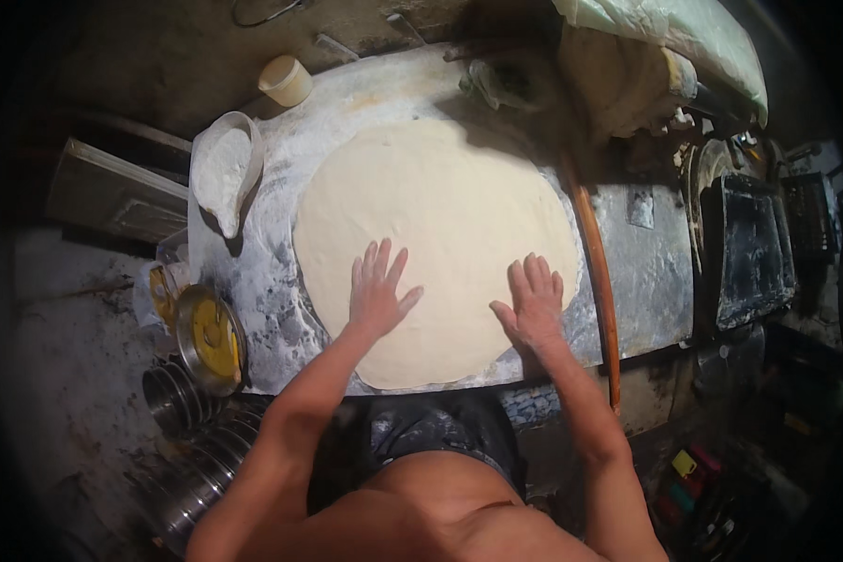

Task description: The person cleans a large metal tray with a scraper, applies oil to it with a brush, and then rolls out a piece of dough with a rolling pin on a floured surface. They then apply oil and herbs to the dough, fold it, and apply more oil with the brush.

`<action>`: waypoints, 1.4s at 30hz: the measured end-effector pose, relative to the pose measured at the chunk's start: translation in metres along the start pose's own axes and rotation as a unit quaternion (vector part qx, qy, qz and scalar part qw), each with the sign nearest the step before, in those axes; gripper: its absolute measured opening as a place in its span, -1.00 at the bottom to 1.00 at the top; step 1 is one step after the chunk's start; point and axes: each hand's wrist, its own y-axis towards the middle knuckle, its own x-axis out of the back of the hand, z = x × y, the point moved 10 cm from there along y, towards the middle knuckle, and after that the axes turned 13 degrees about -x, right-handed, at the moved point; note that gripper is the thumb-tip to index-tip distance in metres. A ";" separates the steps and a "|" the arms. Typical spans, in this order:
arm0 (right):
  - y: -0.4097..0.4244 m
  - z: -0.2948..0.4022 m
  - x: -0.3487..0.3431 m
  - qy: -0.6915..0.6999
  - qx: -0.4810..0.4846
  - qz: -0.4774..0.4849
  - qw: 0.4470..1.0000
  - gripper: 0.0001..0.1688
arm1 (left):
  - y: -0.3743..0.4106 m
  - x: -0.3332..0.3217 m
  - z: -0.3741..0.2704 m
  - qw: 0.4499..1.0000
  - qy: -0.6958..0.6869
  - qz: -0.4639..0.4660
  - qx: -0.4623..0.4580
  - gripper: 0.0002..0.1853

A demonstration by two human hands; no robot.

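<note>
A wide, thin sheet of rolled dough (428, 197) covers much of the floured worktable (270, 295), its near edge close to the table's front edge. My left hand (381, 291) rests palm down on the left part of the sheet, fingers spread. Palm down too, my right hand (534, 298) lies near the dough's right edge, with the thumb held apart. Both hands are dusted with flour and hold nothing. Just right of the dough lies a long wooden rolling pin (597, 274), whose near end juts past the table's front edge.
Flour fills a scoop-shaped container (223, 165) at the table's left, with a plastic tub (286, 81) behind it. A metal bowl of yellow contents (211, 337) and stacked metal pans (204, 471) stand at left. Dark baking trays (755, 249) are at right. Plastic sheeting (688, 42) hangs back right.
</note>
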 end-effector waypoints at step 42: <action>0.003 -0.049 0.005 0.018 -0.128 -0.145 0.981 0.00 | 0.242 0.042 0.432 0.865 -0.336 0.270 0.256 -0.69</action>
